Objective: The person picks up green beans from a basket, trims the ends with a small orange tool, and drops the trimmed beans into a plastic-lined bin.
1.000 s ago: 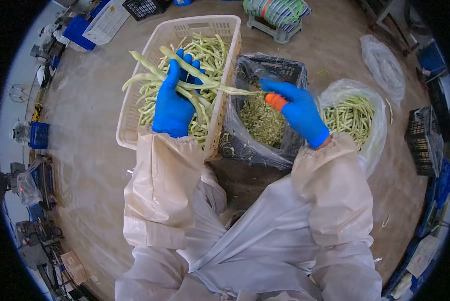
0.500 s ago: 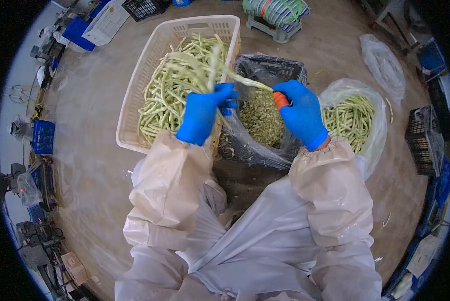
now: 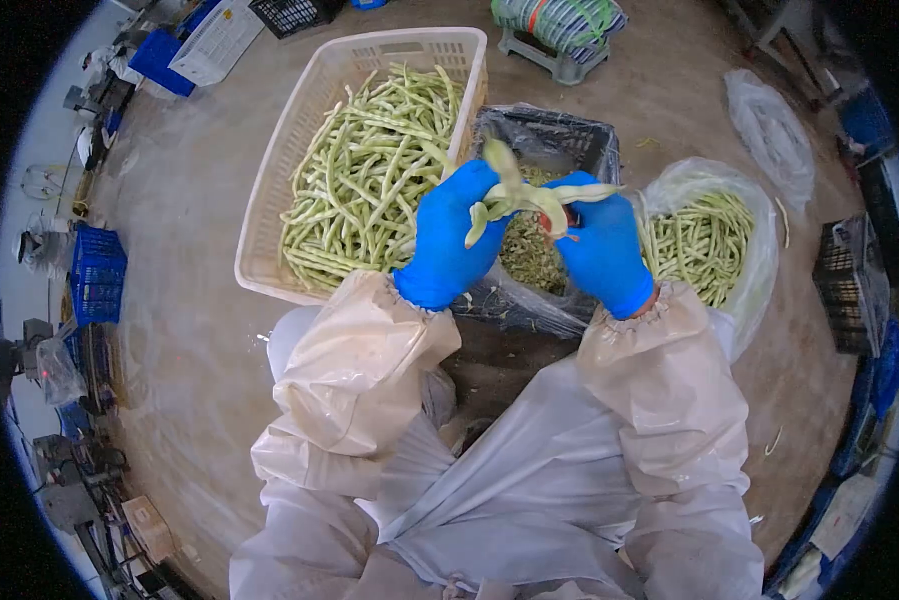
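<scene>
2 blue-gloved hands meet at upper centre of the frame, and the bunch of green beans (image 3: pixel 517 196) lies right between them. The left hand (image 3: pixel 447 240) is curled around the bunch from the frame's left, and the right hand (image 3: pixel 601 250) pinches it from the frame's right, so neither hand is nearer and both are closed on the pods. the long axis of the bunch runs roughly left to right across the gap between the hands. 1 pale end pokes out toward the right past the right hand's fingers, another droops at lower left by the left thumb, and 1 pod stands up toward the top of the frame. a speck of orange shows at the right thumb, too small to make out. the bunch hangs over the black-lined crate (image 3: pixel 579 140) of trimmings at upper centre, with the cream basket (image 3: pixel 269 215) of beans to the frame's left of it and the clear bag (image 3: pixel 759 250) of beans to the right. compared with 1 second ago, the left hand has come off the basket at upper left and travelled right with the pods. they were fanned out long then and now look bunched and foreshortened. the right hand has scarcely shifted, and the gap between the hands has closed to touching.
</scene>
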Available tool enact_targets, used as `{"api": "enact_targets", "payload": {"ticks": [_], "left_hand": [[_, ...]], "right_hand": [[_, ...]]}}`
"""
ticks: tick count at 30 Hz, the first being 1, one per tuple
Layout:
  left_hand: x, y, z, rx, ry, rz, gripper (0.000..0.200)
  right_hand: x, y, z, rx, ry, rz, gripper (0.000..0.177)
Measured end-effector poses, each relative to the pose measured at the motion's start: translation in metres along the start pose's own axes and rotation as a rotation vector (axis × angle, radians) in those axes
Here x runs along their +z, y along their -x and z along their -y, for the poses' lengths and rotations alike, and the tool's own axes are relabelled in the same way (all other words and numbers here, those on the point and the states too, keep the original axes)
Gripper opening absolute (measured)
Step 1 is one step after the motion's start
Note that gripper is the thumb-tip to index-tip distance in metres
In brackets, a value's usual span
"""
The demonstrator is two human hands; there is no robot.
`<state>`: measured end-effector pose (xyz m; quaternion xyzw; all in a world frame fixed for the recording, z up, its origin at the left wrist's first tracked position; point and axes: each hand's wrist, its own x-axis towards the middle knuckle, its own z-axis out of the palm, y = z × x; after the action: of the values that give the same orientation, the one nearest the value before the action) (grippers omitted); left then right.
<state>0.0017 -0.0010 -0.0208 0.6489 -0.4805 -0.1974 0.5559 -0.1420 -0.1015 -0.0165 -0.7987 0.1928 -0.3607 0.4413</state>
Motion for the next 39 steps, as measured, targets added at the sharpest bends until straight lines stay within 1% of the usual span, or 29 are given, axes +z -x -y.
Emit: {"api": "enact_targets", "payload": {"ticks": [1,2,4,5,8,9,11,12,13,14,16,17,20,21,22,24,26,27,29,31,32,34,35,37,39], "left_hand": [[0.002,0.002,-0.006,-0.016,-0.011,-0.056,0.015],[0.005,0.002,-0.009,-0.032,-0.021,-0.111,0.015],[0.012,0.0,-0.007,-0.097,0.145,-0.141,0.017],[0.013,-0.001,-0.006,-0.13,0.228,-0.155,0.019],[0.008,-0.003,-0.023,-0.328,0.391,-0.102,0.017],[0.005,-0.005,-0.034,-0.402,0.381,-0.157,0.018],[-0.009,-0.014,-0.029,-0.334,0.499,-0.217,0.019],[-0.02,-0.02,-0.027,-0.297,0.557,-0.25,0.02],[-0.031,-0.025,-0.027,-0.305,0.58,-0.228,0.023],[-0.04,-0.029,-0.025,-0.297,0.645,-0.264,0.022],[-0.054,-0.034,-0.018,-0.286,0.777,-0.337,0.021],[-0.064,-0.036,-0.011,-0.271,0.785,-0.345,0.025],[-0.094,-0.041,0.001,-0.222,0.941,-0.425,0.029],[-0.105,-0.042,-0.003,-0.203,0.944,-0.414,0.033],[-0.112,-0.043,-0.007,-0.184,0.988,-0.459,0.036],[-0.116,-0.041,-0.018,-0.208,0.935,-0.527,0.035],[-0.115,-0.041,-0.023,-0.232,0.923,-0.545,0.035],[-0.113,-0.041,-0.024,-0.243,0.917,-0.553,0.034],[-0.105,-0.038,-0.015,-0.244,0.857,-0.414,0.033],[-0.092,-0.035,-0.008,-0.266,0.791,-0.293,0.031],[-0.078,-0.031,-0.007,-0.3,0.789,-0.301,0.028],[-0.053,-0.023,-0.027,-0.393,0.704,-0.243,0.027],[-0.044,-0.021,-0.028,-0.406,0.662,-0.176,0.028],[-0.027,-0.017,-0.029,-0.434,0.577,-0.037,0.03],[-0.014,-0.011,-0.03,-0.454,0.548,0.002,0.03]], "right_hand": [[0.002,0.0,0.0,0.032,-0.108,-0.048,0.015],[0.0,0.0,0.001,0.155,-0.189,-0.025,0.015],[-0.008,-0.006,0.017,0.398,-0.35,0.021,0.014],[-0.01,-0.009,0.021,0.429,-0.434,0.036,0.014],[-0.01,-0.011,0.021,0.394,-0.443,0.063,0.013],[-0.007,-0.009,0.016,0.383,-0.414,0.053,0.013],[0.002,-0.004,-0.001,0.363,-0.361,0.03,0.012],[0.002,-0.004,-0.007,0.336,-0.263,0.001,0.012],[-0.002,-0.005,-0.013,0.307,-0.166,-0.026,0.012],[-0.006,-0.006,-0.018,0.278,-0.068,-0.05,0.012],[-0.017,-0.013,-0.029,0.296,0.03,-0.159,0.013],[-0.024,-0.015,-0.034,0.307,0.082,-0.216,0.013],[-0.047,-0.023,-0.047,0.263,0.256,-0.336,0.016],[-0.051,-0.024,-0.048,0.26,0.269,-0.355,0.016],[-0.054,-0.025,-0.048,0.258,0.283,-0.374,0.017],[-0.057,-0.025,-0.044,0.268,0.329,-0.391,0.017],[-0.057,-0.024,-0.04,0.297,0.388,-0.386,0.018],[-0.055,-0.024,-0.043,0.145,0.491,-0.347,0.018],[-0.05,-0.023,-0.05,-0.166,0.687,-0.268,0.02],[-0.041,-0.024,-0.04,-0.109,0.515,-0.229,0.023],[-0.035,-0.023,-0.032,-0.081,0.429,-0.208,0.024],[-0.029,-0.023,-0.012,0.073,0.121,-0.124,0.025],[-0.027,-0.022,-0.003,0.155,-0.032,-0.083,0.026],[-0.023,-0.022,0.012,0.157,-0.089,-0.032,0.025],[-0.019,-0.021,0.02,0.152,-0.126,-0.007,0.023]]}}
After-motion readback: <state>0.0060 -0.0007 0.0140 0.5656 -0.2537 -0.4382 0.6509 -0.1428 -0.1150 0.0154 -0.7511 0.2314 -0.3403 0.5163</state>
